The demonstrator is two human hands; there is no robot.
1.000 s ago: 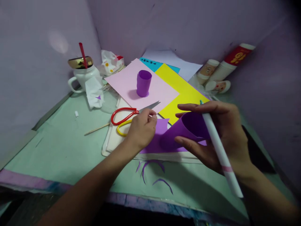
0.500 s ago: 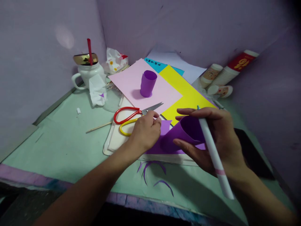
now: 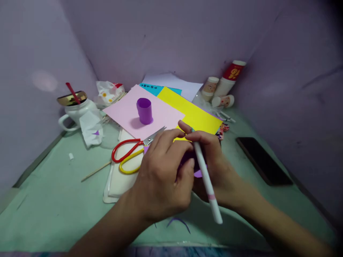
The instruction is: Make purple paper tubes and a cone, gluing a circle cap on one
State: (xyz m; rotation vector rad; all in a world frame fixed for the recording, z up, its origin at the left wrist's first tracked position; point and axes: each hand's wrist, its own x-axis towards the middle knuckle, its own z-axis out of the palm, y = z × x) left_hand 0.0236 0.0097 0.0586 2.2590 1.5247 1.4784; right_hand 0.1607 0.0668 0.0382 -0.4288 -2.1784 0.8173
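Note:
My left hand [image 3: 166, 167] has its fingers curled over the rim of a rolled purple paper tube [image 3: 184, 160], thumb on the near side. Most of that tube is hidden behind both hands. My right hand [image 3: 217, 160] steadies the tube from the other side and also keeps a slim white pen [image 3: 206, 182] with a pink band, slanting down toward me. A finished-looking small purple paper cup [image 3: 145, 111] stands upright on pink paper [image 3: 120, 110]. Left of my left hand lie scissors [image 3: 128, 153] with one red and one yellow handle, blades partly covered by the hand.
A white mug [image 3: 77, 116] with tissue against it stands at left. Yellow paper [image 3: 198, 116] lies behind my hands. A black phone [image 3: 264, 160] rests at right, and paper cups [image 3: 225, 85] are at the back right. A wooden stick [image 3: 95, 172] and purple scraps [image 3: 179, 220] lie nearby.
My left hand has moved from beside the scissors onto the purple tube held by my right hand. The view has shifted, so the phone shows more fully.

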